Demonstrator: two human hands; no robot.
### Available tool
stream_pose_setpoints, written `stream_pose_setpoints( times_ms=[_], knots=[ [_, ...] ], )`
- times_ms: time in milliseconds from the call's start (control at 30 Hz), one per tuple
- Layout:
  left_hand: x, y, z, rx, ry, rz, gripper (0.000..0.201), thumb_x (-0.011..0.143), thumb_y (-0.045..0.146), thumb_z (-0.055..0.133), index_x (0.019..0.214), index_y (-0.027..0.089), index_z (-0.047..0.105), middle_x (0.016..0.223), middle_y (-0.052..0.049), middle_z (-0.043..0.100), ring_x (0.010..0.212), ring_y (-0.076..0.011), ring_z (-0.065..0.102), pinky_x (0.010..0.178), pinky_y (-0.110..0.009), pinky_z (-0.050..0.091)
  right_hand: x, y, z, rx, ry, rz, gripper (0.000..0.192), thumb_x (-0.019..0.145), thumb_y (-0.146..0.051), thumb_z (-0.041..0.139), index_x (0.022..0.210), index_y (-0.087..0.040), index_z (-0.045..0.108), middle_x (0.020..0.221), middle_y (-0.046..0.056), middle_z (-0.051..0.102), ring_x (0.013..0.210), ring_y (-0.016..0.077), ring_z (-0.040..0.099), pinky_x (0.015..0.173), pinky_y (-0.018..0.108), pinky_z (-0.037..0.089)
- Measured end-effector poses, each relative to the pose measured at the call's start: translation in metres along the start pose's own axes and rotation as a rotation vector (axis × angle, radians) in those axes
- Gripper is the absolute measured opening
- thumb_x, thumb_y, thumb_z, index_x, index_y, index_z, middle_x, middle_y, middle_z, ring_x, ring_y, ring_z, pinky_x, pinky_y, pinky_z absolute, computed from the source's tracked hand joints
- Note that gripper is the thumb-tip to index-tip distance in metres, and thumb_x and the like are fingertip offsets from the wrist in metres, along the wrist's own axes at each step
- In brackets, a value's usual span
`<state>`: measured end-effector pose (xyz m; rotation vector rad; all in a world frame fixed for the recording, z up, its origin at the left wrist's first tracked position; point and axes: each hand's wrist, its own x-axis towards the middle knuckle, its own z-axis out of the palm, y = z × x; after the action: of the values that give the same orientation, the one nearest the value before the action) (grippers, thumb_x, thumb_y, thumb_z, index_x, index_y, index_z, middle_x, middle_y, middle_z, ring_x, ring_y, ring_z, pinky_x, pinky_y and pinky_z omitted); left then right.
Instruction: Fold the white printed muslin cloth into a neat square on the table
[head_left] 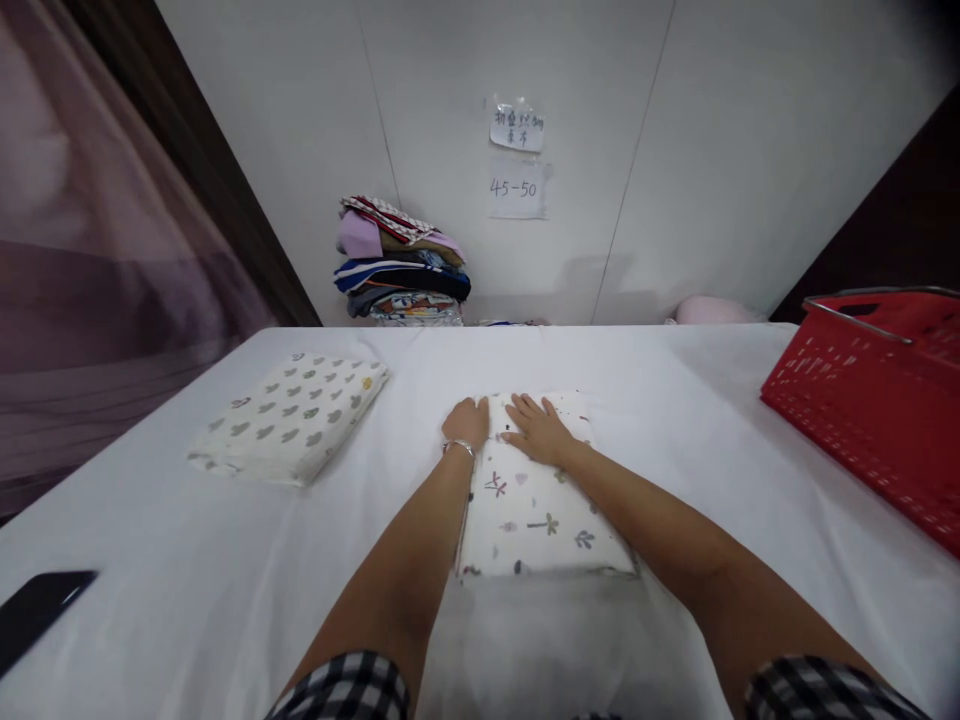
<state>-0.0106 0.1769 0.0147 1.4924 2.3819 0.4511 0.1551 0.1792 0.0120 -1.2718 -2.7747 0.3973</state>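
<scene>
In front of me a folded white cloth (517,520) with small printed trees and leaves lies flat. My right hand (541,430) rests palm down on its far part, fingers spread. At the far left edge of the same cloth, my left hand (466,424) is closed on the border; its fingertips are partly hidden. A bracelet circles the left wrist. Over to the left lies a second folded cloth (300,410), white with grey leaf-like prints, apart from both hands.
A white sheet covers the table (697,440). On the right stands a red perforated basket (870,400) with a metal handle. A dark phone-like slab (37,610) lies at the near left. Beyond the far edge rises a stack of folded fabrics (405,265) against the wall.
</scene>
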Motion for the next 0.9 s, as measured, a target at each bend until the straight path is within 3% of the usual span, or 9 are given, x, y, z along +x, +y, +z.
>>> stream_pose_setpoints(
  times_ms=[233,333,500,667,900],
  knots=[
    [0.000,-0.001,-0.001,-0.009,0.010,0.012,0.048,0.089,0.050,0.026,0.100,0.017,0.060,0.106,-0.014,0.065,0.096,-0.0265,0.060,0.077,-0.036,0.043,-0.001,-0.010,-0.012,0.045,-0.046,0.039,0.070,0.090,-0.059,0.020,0.144,-0.015,0.022,0.153,0.010,0.008,0.140,0.0242,0.001,0.110,0.049,0.000],
    [0.001,-0.002,0.000,-0.011,0.018,0.013,0.048,0.089,0.049,0.026,0.100,0.016,0.060,0.106,-0.015,0.064,0.097,-0.0274,0.060,0.078,-0.037,0.043,-0.013,-0.033,-0.011,0.102,-0.138,0.015,0.074,0.088,-0.062,0.024,0.144,-0.014,0.021,0.152,0.013,0.007,0.140,0.0270,0.002,0.110,0.051,0.002],
    [0.002,-0.003,0.002,-0.015,0.018,0.013,0.048,0.089,0.049,0.025,0.100,0.016,0.060,0.106,-0.015,0.064,0.098,-0.0280,0.060,0.079,-0.038,0.043,-0.068,-0.087,0.008,0.171,-0.198,-0.228,0.088,0.083,-0.069,0.030,0.146,-0.009,0.013,0.151,0.017,0.003,0.140,0.0285,-0.002,0.111,0.050,-0.002],
    [0.003,-0.003,0.002,-0.023,0.006,0.013,0.048,0.089,0.049,0.026,0.099,0.017,0.059,0.104,-0.015,0.065,0.097,-0.0275,0.060,0.077,-0.037,0.043,-0.126,-0.126,0.021,0.163,-0.081,-0.385,0.084,0.087,-0.063,0.033,0.145,-0.005,0.015,0.150,0.020,0.008,0.140,0.0288,0.001,0.113,0.048,0.001],
    [0.004,-0.002,0.000,-0.043,-0.009,0.006,0.046,0.089,0.049,0.028,0.096,0.017,0.060,0.105,-0.016,0.064,0.098,-0.0291,0.059,0.078,-0.039,0.043,-0.145,-0.143,0.033,0.052,0.041,-0.442,0.066,0.091,-0.048,0.039,0.139,-0.003,0.029,0.148,0.021,0.019,0.139,0.0298,0.010,0.113,0.046,0.009]
  ],
)
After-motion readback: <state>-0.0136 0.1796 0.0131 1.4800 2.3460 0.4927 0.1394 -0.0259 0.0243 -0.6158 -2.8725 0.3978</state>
